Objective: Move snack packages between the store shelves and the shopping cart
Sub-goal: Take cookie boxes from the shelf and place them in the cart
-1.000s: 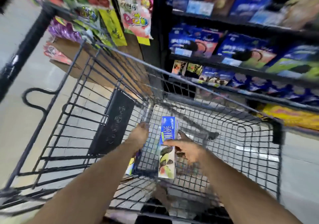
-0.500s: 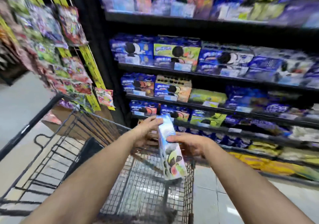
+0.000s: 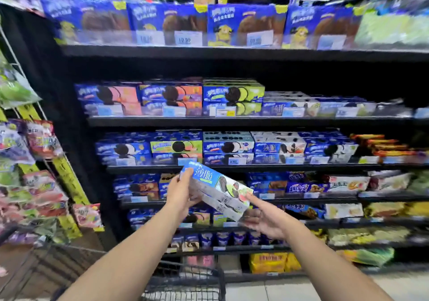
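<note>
A long blue and white cookie box with sandwich cookies printed on it is raised in front of the store shelves, tilted down to the right. My left hand grips its upper left end, thumb on the front face. My right hand supports the lower right end from beneath with straight fingers, the index finger touching the box's end. The wire shopping cart is at the bottom, below my forearms.
Black shelves hold rows of blue cookie boxes with price tags on several levels. A hanging rack of candy bags stands at the left. Yellow packs sit on the bottom shelf. Pale floor shows at the lower right.
The box has come up out of the cart to shelf height and turned from upright to nearly lying flat. My view has risen from the cart to the shelves.
</note>
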Demonstrator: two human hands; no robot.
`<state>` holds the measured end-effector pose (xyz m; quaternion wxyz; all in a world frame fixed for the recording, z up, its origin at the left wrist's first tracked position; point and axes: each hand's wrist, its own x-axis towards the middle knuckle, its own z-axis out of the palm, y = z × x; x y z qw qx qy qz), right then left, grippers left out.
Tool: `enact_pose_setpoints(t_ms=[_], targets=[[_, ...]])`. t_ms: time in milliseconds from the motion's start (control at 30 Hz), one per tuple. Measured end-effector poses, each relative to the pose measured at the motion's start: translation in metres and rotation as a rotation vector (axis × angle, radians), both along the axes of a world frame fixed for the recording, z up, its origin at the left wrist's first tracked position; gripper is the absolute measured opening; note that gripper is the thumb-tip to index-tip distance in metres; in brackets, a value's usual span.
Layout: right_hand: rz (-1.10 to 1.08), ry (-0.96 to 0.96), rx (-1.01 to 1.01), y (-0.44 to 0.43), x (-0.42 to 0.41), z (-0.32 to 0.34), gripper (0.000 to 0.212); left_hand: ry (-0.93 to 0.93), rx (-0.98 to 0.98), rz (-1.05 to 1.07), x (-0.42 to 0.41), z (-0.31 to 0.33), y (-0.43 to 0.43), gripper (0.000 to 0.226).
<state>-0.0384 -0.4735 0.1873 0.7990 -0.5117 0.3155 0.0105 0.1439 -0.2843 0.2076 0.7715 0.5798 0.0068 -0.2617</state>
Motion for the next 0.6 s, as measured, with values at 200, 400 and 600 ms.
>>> enact_pose_setpoints(t_ms=[200, 400, 600], targets=[[-0.265, -0.152, 0.061, -0.025, -0.015, 0.017, 0.066, -0.151, -0.019, -0.064, -0.013, 0.008, -0.046, 0.049], [-0.374, -0.251, -0.008, -0.077, -0.032, 0.073, 0.034, -0.401, -0.048, -0.191, -0.023, 0.065, -0.095, 0.048], [-0.379, -0.391, -0.143, -0.161, -0.056, 0.122, 0.023, -0.846, 0.176, -0.290, -0.039, 0.114, -0.154, 0.045]])
